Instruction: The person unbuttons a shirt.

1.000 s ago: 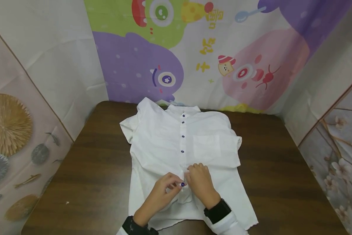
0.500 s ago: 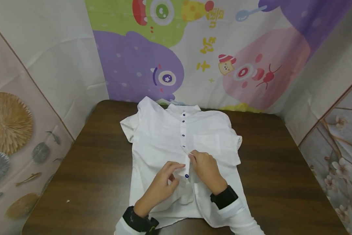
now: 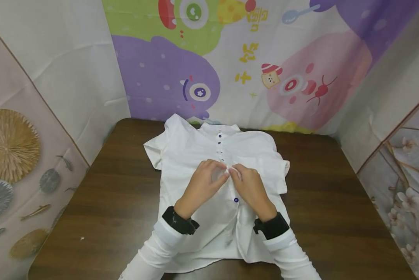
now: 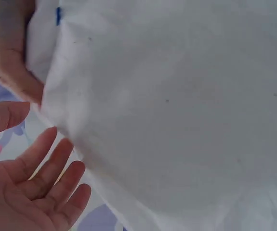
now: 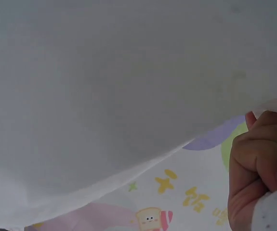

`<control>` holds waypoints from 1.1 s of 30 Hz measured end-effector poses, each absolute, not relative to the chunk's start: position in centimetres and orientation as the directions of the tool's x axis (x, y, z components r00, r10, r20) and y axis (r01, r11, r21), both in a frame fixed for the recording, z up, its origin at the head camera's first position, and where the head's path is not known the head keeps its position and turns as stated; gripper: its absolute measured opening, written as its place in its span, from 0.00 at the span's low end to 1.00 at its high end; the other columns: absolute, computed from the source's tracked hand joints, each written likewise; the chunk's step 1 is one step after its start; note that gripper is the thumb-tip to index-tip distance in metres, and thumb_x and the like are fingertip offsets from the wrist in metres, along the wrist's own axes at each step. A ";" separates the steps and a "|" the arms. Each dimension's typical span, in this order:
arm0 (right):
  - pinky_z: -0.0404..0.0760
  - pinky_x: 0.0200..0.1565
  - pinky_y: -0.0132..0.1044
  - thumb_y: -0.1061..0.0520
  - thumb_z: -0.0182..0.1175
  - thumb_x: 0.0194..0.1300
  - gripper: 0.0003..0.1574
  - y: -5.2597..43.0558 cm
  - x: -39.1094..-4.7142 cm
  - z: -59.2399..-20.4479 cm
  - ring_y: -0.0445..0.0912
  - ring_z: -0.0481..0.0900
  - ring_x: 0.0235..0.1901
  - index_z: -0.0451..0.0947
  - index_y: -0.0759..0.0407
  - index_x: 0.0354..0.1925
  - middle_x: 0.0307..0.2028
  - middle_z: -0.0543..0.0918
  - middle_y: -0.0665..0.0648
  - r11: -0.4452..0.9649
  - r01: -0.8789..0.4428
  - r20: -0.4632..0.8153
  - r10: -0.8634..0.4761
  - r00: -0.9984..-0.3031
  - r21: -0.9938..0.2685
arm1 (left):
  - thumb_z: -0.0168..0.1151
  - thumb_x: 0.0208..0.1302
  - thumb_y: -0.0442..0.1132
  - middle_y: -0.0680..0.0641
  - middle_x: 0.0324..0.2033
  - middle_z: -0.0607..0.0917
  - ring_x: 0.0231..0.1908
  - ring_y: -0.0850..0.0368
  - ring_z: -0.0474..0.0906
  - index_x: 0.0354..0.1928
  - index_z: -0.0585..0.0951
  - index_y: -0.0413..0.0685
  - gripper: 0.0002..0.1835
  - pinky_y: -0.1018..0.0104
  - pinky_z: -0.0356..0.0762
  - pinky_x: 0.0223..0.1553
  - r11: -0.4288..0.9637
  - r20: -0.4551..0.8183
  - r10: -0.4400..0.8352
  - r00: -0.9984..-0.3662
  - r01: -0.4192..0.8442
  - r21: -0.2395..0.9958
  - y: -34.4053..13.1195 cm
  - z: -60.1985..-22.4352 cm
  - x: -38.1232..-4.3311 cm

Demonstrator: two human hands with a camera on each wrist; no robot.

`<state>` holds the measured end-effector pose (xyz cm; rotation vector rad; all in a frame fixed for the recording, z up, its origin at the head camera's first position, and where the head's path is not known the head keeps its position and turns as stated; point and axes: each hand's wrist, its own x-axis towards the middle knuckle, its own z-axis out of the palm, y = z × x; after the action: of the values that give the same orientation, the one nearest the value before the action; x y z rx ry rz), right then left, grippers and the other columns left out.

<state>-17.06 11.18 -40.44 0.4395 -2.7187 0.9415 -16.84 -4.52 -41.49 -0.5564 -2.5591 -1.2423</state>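
A white short-sleeved button-up shirt (image 3: 188, 151) lies spread on the table, collar at the far side. Dark blue buttons run down its front; one button (image 3: 236, 200) shows below the hands. My right hand (image 3: 249, 186) pinches the front edge of the shirt and lifts it; in the right wrist view its fingers (image 5: 256, 163) are curled by the cloth. My left hand (image 3: 206, 181) is just left of it, at the same edge. In the left wrist view that hand (image 4: 32, 187) has its thumb apart from loosely bent fingers, with fingertips by the cloth edge.
The brown wooden table (image 3: 125, 186) extends on both sides of the shirt. Behind it hangs a cartoon-printed cloth (image 3: 244, 97). Printed panels stand left and right. A tiny white scrap (image 3: 82, 238) lies on the table at the left.
Both hands have moved up the shirt front, away from the lower button toward the middle buttons. The front edge is now raised between them, and the lower button is uncovered.
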 end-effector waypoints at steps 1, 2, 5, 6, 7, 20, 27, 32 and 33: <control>0.79 0.36 0.46 0.57 0.52 0.67 0.14 11.2 -17.0 -40.3 0.54 0.83 0.33 0.80 0.65 0.41 0.33 0.85 0.64 0.739 -0.341 0.299 -0.196 -0.934 -0.582 | 0.60 0.61 0.44 0.46 0.43 0.81 0.47 0.50 0.73 0.42 0.79 0.43 0.13 0.57 0.70 0.51 0.576 0.387 0.235 -0.892 0.449 0.683 -4.3 -41.5 -17.1; 0.79 0.37 0.46 0.58 0.52 0.67 0.14 11.2 -17.0 -40.2 0.54 0.83 0.33 0.80 0.65 0.41 0.34 0.85 0.64 0.731 -0.328 0.286 -0.187 -0.940 -0.599 | 0.61 0.61 0.44 0.46 0.42 0.80 0.46 0.50 0.73 0.41 0.79 0.43 0.13 0.58 0.70 0.50 0.590 0.403 0.233 -0.885 0.458 0.665 -4.0 -41.5 -17.3; 0.78 0.38 0.47 0.58 0.51 0.67 0.15 11.3 -16.9 -40.1 0.54 0.83 0.35 0.80 0.65 0.42 0.35 0.85 0.64 0.713 -0.287 0.249 -0.161 -0.955 -0.640 | 0.63 0.58 0.45 0.48 0.40 0.81 0.43 0.50 0.73 0.40 0.77 0.45 0.13 0.58 0.70 0.46 0.650 0.417 0.215 -0.883 0.448 0.614 -3.7 -41.7 -17.5; 0.78 0.39 0.47 0.58 0.51 0.67 0.15 11.3 -16.8 -40.0 0.54 0.83 0.36 0.80 0.65 0.43 0.36 0.85 0.64 0.710 -0.279 0.241 -0.157 -0.958 -0.647 | 0.63 0.58 0.45 0.49 0.39 0.81 0.42 0.49 0.73 0.40 0.78 0.45 0.13 0.57 0.69 0.45 0.672 0.416 0.208 -0.885 0.439 0.597 -3.6 -41.6 -17.5; 0.78 0.40 0.47 0.58 0.50 0.67 0.15 11.3 -16.8 -40.0 0.54 0.83 0.37 0.80 0.65 0.43 0.36 0.85 0.64 0.711 -0.273 0.236 -0.153 -0.960 -0.648 | 0.63 0.57 0.46 0.49 0.38 0.82 0.41 0.49 0.73 0.39 0.78 0.46 0.13 0.57 0.69 0.44 0.694 0.412 0.201 -0.889 0.426 0.580 -3.5 -41.6 -17.5; 0.78 0.41 0.49 0.55 0.51 0.67 0.16 11.4 -16.6 -40.1 0.56 0.83 0.38 0.80 0.62 0.44 0.37 0.85 0.63 0.740 -0.245 0.210 -0.142 -0.967 -0.626 | 0.61 0.57 0.45 0.53 0.21 0.76 0.27 0.54 0.69 0.32 0.82 0.49 0.08 0.62 0.65 0.32 0.837 0.381 0.208 -0.901 0.365 0.408 -2.8 -41.3 -17.3; 0.78 0.41 0.47 0.54 0.52 0.67 0.16 11.4 -16.8 -40.0 0.54 0.83 0.38 0.81 0.63 0.44 0.38 0.85 0.62 0.742 -0.237 0.203 -0.138 -0.969 -0.627 | 0.58 0.56 0.36 0.53 0.20 0.78 0.25 0.56 0.72 0.31 0.82 0.47 0.04 0.64 0.65 0.29 0.794 0.403 0.195 -0.894 0.385 0.470 -2.9 -41.6 -17.5; 0.78 0.41 0.48 0.52 0.54 0.66 0.16 11.5 -17.0 -40.2 0.55 0.82 0.39 0.81 0.62 0.43 0.38 0.85 0.61 0.749 -0.221 0.195 -0.125 -0.973 -0.624 | 0.57 0.56 0.33 0.52 0.19 0.78 0.23 0.59 0.72 0.31 0.82 0.46 0.05 0.66 0.66 0.29 0.735 0.419 0.191 -0.888 0.413 0.538 -3.0 -42.0 -17.6; 0.78 0.41 0.48 0.52 0.54 0.66 0.16 11.5 -17.0 -40.3 0.55 0.82 0.39 0.81 0.61 0.43 0.38 0.85 0.61 0.751 -0.219 0.195 -0.123 -0.973 -0.623 | 0.57 0.56 0.32 0.52 0.19 0.78 0.22 0.60 0.72 0.31 0.82 0.45 0.05 0.66 0.66 0.28 0.720 0.421 0.191 -0.886 0.418 0.553 -3.0 -42.1 -17.6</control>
<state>-17.00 11.45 -40.26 0.2760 -2.8061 1.0246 -17.58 -3.05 -42.11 -0.4751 -2.5911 -0.9504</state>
